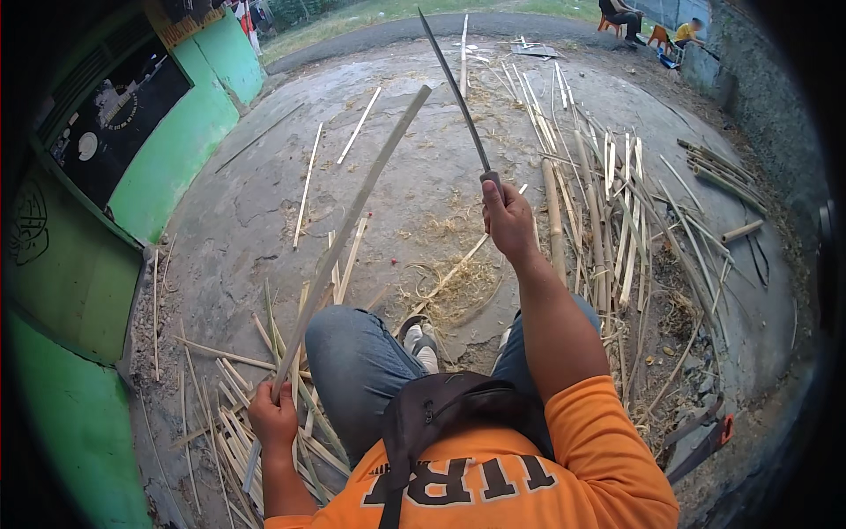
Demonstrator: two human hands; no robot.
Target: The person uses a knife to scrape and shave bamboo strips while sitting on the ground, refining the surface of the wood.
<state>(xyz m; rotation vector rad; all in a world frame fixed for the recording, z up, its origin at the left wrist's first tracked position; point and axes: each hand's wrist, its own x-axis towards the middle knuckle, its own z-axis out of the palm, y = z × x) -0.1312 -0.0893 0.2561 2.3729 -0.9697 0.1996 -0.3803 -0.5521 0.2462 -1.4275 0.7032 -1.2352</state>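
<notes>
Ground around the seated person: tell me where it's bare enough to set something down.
Bare concrete between the green wall and the long strip in the left hand. Another patch ahead, past the shavings. Crowded: bamboo pile right of the knife in the right hand, offcuts by the left knee.

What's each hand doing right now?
Left hand: closed around a long bamboo strip.
Right hand: closed on the handle of a long knife, raised.
</notes>
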